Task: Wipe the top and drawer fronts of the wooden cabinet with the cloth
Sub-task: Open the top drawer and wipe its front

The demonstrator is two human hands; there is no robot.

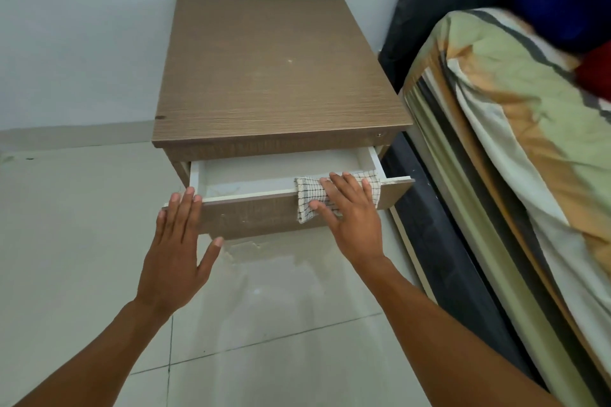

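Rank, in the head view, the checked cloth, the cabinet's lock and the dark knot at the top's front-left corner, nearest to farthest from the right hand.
1. Checked white cloth: under the right hand, on the open drawer front.
2. Small round lock: front-right edge of the brown wooden cabinet top.
3. Dark knot: front-left corner.

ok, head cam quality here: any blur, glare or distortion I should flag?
Head view: wide-angle bend, the cabinet top splays and the bed edge curves; motion blur smears the bedding at right, while the right hand on the cloth and the left hand by the drawer stay sharp; soft even light, faint sheen on the floor, no hard glare.
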